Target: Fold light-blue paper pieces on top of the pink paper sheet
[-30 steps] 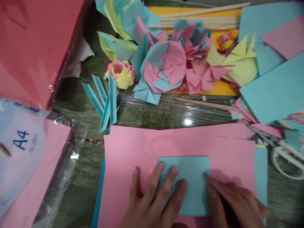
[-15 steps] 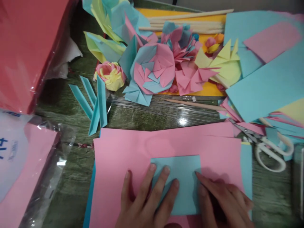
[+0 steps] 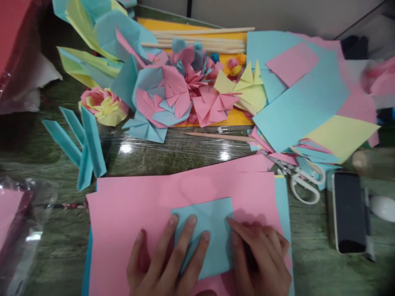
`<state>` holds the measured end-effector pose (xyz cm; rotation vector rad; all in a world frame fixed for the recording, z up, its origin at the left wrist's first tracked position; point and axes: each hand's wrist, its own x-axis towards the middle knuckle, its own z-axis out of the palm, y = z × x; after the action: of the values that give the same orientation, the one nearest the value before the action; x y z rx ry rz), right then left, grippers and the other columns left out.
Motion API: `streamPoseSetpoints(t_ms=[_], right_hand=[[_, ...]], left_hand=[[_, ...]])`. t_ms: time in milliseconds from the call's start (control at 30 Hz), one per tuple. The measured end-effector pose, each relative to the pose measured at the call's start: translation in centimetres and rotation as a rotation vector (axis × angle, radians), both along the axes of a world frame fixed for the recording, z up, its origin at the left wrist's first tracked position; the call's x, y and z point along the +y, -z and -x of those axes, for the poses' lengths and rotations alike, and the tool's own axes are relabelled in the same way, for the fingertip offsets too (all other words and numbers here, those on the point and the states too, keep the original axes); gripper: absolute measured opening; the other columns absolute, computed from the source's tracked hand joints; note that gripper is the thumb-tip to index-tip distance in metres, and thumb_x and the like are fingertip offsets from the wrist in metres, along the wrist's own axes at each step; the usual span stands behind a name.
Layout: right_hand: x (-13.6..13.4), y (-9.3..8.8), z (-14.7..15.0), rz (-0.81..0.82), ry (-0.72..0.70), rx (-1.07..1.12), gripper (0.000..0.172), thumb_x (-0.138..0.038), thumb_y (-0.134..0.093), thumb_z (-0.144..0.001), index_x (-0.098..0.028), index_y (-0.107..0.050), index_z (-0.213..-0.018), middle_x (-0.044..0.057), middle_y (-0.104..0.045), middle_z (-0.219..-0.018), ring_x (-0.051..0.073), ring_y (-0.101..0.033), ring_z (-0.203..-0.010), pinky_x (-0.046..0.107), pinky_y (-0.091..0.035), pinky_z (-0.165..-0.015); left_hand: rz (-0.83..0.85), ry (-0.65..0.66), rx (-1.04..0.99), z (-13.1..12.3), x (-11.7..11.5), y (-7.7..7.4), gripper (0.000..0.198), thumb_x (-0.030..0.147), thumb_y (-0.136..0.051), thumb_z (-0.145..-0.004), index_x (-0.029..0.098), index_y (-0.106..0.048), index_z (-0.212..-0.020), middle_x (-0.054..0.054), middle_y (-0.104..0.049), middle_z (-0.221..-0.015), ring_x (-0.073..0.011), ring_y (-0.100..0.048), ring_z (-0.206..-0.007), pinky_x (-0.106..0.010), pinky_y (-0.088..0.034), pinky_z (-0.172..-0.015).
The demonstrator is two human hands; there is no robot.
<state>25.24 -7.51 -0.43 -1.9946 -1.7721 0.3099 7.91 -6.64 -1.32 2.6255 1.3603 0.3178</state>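
1. Folded blue strips lie beyond the pink paper's left corner.
2. The person's left hand, fingers spread and grasping nothing, rests on the blue square.
3. The blue square lies on the pink paper, between both hands.
4. The right hand touches its right edge with the index fingertip; whether it pinches, one cannot tell.
5. White-handled scissors lie farther right.

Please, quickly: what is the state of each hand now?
Left hand: open, spread on the blue paper.
Right hand: curled at its right edge; whether it grips cannot be told.
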Motion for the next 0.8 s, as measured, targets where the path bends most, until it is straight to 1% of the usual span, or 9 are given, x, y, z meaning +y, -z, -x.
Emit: streamPoseSetpoints(t_ms=[67, 133, 367, 500, 633, 800], right_hand=[[0.02, 0.02, 0.01, -0.012, 0.007, 0.004, 0.019, -0.014, -0.053, -0.075, -0.021, -0.063, -0.090, 0.001, -0.059, -0.065, 0.013, -0.047, -0.064, 0.034, -0.030, -0.067], [0.02, 0.05, -0.02, -0.020, 0.010, 0.012, 0.019, -0.014, -0.053, -0.074, -0.021, -0.063, -0.089, 0.000, -0.059, -0.064, 0.013, -0.046, -0.063, 0.034, -0.030, -0.067], [-0.03, 0.20, -0.15, -0.031, 0.011, 0.019, 0.020, -0.014, -0.053, -0.073, -0.021, -0.064, -0.089, 0.001, -0.058, -0.062, 0.013, -0.046, -0.062, 0.035, -0.030, -0.067], [0.02, 0.20, -0.13, -0.035, 0.013, 0.026, 0.020, -0.013, -0.053, -0.073, -0.020, -0.064, -0.088, 0.001, -0.059, -0.063, 0.013, -0.046, -0.062, 0.036, -0.030, -0.067], [0.07, 0.15, -0.04, -0.035, 0.009, 0.029, 0.020, -0.013, -0.053, -0.073, -0.020, -0.064, -0.089, 0.001, -0.059, -0.063, 0.013, -0.047, -0.063, 0.036, -0.030, -0.067], [0.15, 0.07, 0.01, -0.038, 0.012, 0.038, 0.020, -0.013, -0.053, -0.074, -0.020, -0.064, -0.088, 0.001, -0.058, -0.063, 0.013, -0.046, -0.062, 0.035, -0.029, -0.067]], left_hand=[[-0.047, 0.052, 0.021, 0.32, 0.31, 0.07, 0.058, 0.065, -0.045, -0.067, 0.031, -0.052, -0.114, -0.006, -0.052, -0.121, -0.0273, -0.033, -0.121, -0.053, -0.010, -0.101], [-0.079, 0.076, 0.031, 0.47, 0.51, 0.18, 0.060, 0.065, -0.046, -0.066, 0.030, -0.053, -0.114, -0.007, -0.051, -0.121, -0.0283, -0.031, -0.122, -0.053, -0.011, -0.101], [-0.096, 0.088, 0.040, 0.49, 0.44, 0.45, 0.060, 0.064, -0.048, -0.064, 0.030, -0.055, -0.113, -0.009, -0.051, -0.120, -0.0297, -0.034, -0.120, -0.054, -0.014, -0.099], [-0.107, 0.095, 0.036, 0.57, 0.48, 0.48, 0.059, 0.064, -0.049, -0.065, 0.029, -0.055, -0.113, -0.009, -0.050, -0.121, -0.0299, -0.034, -0.120, -0.054, -0.013, -0.099], [-0.075, 0.066, 0.007, 0.46, 0.48, 0.47, 0.056, 0.063, -0.047, -0.066, 0.030, -0.055, -0.111, -0.008, -0.051, -0.121, -0.0285, -0.035, -0.119, -0.052, -0.013, -0.100], [-0.046, -0.008, -0.045, 0.02, -0.03, 0.50, 0.050, 0.061, -0.043, -0.071, 0.031, -0.057, -0.109, -0.006, -0.052, -0.120, -0.0271, -0.039, -0.117, -0.051, -0.015, -0.100]])
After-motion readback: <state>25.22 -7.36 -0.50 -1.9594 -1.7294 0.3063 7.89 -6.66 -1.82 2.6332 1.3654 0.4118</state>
